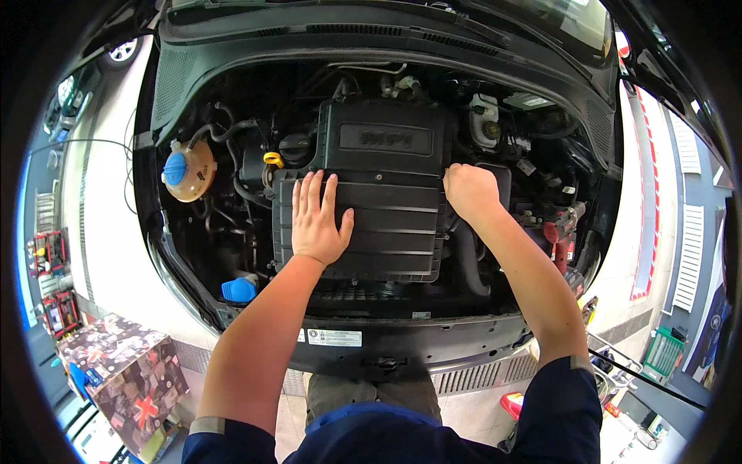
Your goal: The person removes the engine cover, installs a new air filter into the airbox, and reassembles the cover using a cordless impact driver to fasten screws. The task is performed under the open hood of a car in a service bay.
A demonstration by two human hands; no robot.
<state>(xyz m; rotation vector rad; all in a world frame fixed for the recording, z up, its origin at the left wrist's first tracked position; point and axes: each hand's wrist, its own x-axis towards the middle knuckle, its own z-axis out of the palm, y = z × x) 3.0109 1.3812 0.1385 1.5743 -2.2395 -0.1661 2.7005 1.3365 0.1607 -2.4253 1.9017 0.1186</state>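
Observation:
A black ribbed air filter housing [386, 224] fills the middle of the open engine bay, with a raised black engine cover section [385, 124] behind it. My left hand [318, 220] lies flat on the housing's left part, fingers spread and pointing away from me. At the housing's right edge, my right hand [470, 190] is closed with the fingers curled under. Whatever it grips is hidden behind the knuckles. Just beyond my left fingertips stands a yellow dipstick loop [273, 159]. Right of the housing, a black corrugated hose [468, 259] runs down past my right forearm.
A coolant tank [199, 174] with a blue cap sits at the left, and a blue washer cap [239, 290] nearer me. A red cordless power tool [563, 230] rests at the bay's right side. The front crossmember [433, 334] lies between me and the engine.

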